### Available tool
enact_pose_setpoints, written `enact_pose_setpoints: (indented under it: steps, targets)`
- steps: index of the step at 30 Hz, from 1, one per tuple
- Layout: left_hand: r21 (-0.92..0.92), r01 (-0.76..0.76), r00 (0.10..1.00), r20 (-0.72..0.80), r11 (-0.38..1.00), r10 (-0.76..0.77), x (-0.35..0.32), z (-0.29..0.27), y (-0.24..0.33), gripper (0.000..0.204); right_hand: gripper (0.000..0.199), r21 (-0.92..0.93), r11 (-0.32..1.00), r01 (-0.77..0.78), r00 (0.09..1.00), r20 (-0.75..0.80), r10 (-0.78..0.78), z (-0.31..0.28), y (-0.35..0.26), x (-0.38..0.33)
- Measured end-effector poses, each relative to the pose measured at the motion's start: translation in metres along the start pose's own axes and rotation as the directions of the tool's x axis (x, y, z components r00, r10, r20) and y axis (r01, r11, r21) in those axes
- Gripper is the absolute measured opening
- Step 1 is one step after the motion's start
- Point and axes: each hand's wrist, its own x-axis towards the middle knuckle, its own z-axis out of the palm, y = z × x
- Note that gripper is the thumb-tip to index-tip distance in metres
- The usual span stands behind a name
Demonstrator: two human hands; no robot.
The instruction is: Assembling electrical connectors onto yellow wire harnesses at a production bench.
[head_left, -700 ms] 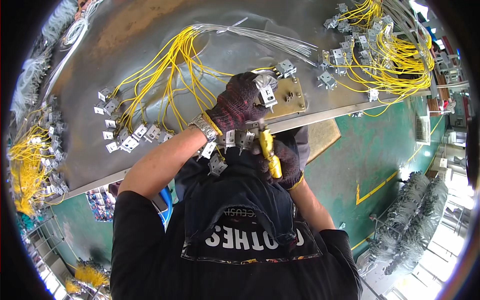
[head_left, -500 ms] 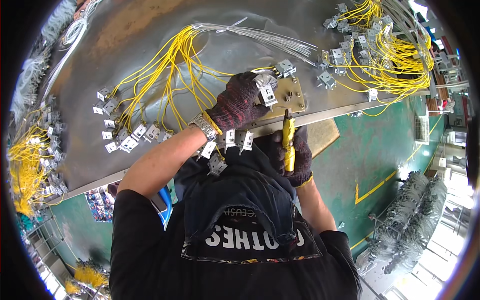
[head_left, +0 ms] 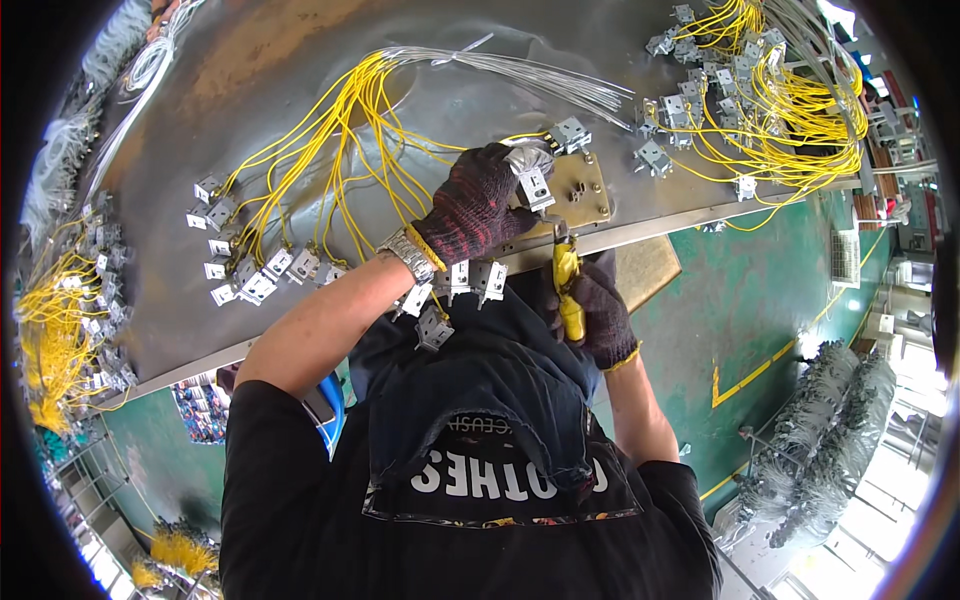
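Note:
My left hand (head_left: 470,205), in a dark knitted glove with red flecks, is closed on a small metal bracket (head_left: 535,188) with a pale face, over the near edge of a tan plate (head_left: 585,172). My right hand (head_left: 603,315), gloved alike, grips yellow-handled pliers (head_left: 567,275) in front of the bench edge. Their metal tip points up at the bracket's lower end, close to it; whether they touch I cannot tell. Another metal bracket (head_left: 570,134) lies at the plate's far corner. Several more hang at the bench edge by my left wrist, including a dangling bracket (head_left: 433,330).
A bundle of yellow cables (head_left: 365,90) with bare wire ends fans over the metal bench (head_left: 280,60), brackets at its ends. More yellow cables (head_left: 815,110) with brackets are heaped at the far right. A brown board (head_left: 648,268) juts out below the edge. Racks of grey cables (head_left: 810,440) stand right.
My right hand has shifted slightly, and the pliers have tilted left and up, bringing their tip to the bracket's lower end. The left hand and bracket have hardly moved.

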Motion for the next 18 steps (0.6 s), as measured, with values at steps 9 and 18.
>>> enact_pose_setpoints:
  steps: [9, 18]
  targets:
    - [0.134, 0.053, 0.995, 0.075, 0.99, -0.064, 0.007, -0.003, 0.012, 0.059, 0.039, -0.897, 0.418, 0.145, 0.92, -0.033, -0.391, -0.005, -0.021, 0.001]
    - [0.274, 0.066, 0.963, 0.235, 0.959, -0.133, 0.002, 0.006, 0.001, 0.061, 0.04, -0.973, -0.187, 0.133, 0.816, 0.214, -0.537, -0.005, -0.027, 0.001]
